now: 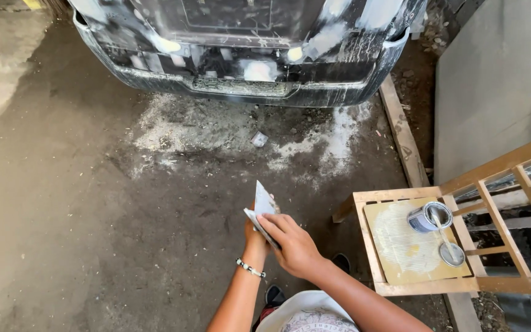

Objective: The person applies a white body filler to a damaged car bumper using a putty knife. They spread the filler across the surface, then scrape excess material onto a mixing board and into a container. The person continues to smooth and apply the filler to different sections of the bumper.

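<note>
My right hand grips a flat grey spreader blade and lies over my left hand, which is mostly hidden beneath it. A second thin pale blade sticks up from between the hands; my left hand appears to hold it. A beaded bracelet circles my left wrist. Ahead on the ground stands a dark car bumper patched with white and yellowish filler.
A wooden frame at the right carries a smeared yellow mixing board, a tipped open tin and its lid. White sanding dust covers the concrete below the bumper. A wooden plank runs along the right.
</note>
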